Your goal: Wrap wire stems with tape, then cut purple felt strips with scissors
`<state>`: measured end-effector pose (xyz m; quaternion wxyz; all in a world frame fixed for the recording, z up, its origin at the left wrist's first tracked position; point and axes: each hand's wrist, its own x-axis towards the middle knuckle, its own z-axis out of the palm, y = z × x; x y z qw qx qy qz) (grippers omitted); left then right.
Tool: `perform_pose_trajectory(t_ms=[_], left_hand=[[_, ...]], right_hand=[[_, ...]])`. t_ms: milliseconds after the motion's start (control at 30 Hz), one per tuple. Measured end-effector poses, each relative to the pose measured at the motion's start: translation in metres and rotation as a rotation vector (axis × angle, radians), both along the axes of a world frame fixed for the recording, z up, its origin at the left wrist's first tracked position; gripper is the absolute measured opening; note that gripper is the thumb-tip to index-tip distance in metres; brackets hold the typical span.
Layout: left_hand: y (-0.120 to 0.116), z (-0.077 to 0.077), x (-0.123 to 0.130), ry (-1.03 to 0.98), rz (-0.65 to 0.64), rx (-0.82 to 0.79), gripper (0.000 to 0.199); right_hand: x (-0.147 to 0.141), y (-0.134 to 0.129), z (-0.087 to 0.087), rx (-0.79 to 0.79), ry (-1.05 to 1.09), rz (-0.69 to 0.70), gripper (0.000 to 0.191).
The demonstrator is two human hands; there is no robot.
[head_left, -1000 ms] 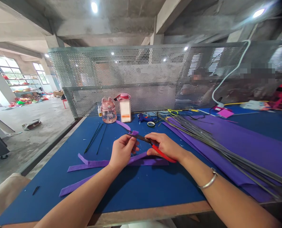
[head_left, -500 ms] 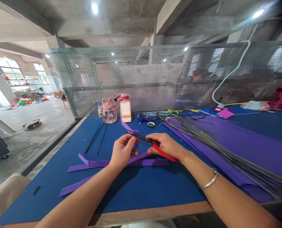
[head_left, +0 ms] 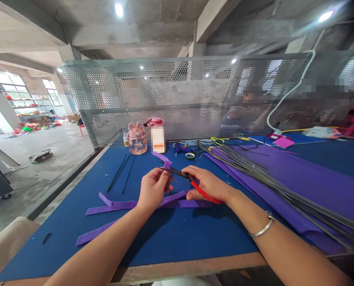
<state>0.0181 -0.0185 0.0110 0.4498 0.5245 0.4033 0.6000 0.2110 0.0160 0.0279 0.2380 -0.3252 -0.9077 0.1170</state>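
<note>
My right hand grips a pair of scissors with red handles and dark blades. The blades point left and meet a purple paper strip just above my left fingers. My left hand pinches that strip between thumb and fingers; its far end stretches up towards the phone. Under my hands, more purple strips lie across the blue table. Another purple strip runs partly beneath my left forearm.
A pink bottle, a propped phone, a blue glue gun and a tape roll stand at the back. Dark wires lie left; a wire bundle rests on purple sheets at right. A perforated metal screen rises behind.
The scissor blades have shifted slightly at the strip, and the purple piece above my left fingers has changed its angle. Both hands stay almost in place.
</note>
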Motion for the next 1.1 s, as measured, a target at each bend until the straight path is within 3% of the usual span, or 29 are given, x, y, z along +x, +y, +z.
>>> perform_pose_trajectory(t_ms=[667, 1100], left_hand=[[0.0001, -0.0008, 0.0015, 0.041, -0.023, -0.027, 0.032], [0.0000, 0.0018, -0.0009, 0.032, -0.070, -0.071, 0.034]], right_hand=[[-0.0008, -0.0023, 0.0012, -0.086, 0.089, -0.009, 0.036], [0.0007, -0.0035, 0.0044, -0.107, 0.103, -0.032, 0.035]])
